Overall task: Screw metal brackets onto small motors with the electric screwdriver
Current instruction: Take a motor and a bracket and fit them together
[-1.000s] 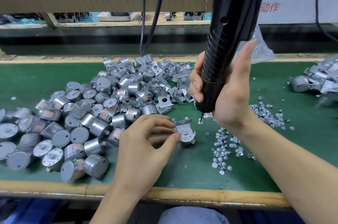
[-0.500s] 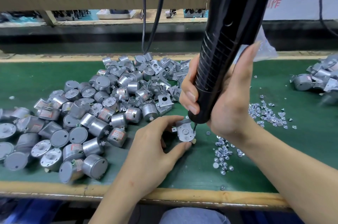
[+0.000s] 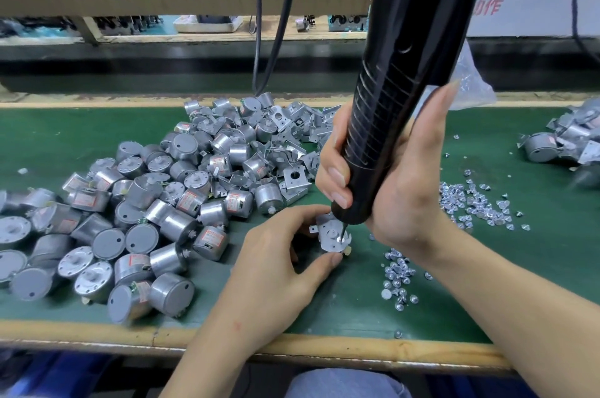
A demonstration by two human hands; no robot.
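Bright, even light from overhead; shadows under the hands on the green surface (image 3: 535,254) are soft and short; small glints on the screws (image 3: 397,280) and motors (image 3: 168,209); wide-angle bending at the edges; the far-right pile (image 3: 565,141) is blurred.

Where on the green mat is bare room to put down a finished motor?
Bare mat lies far left, behind the motor pile, and far right, past the loose screws, in front of the assembled motors. The centre is crowded.

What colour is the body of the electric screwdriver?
The electric screwdriver is glossy black with a ribbed grip; the head view shows it clearly.
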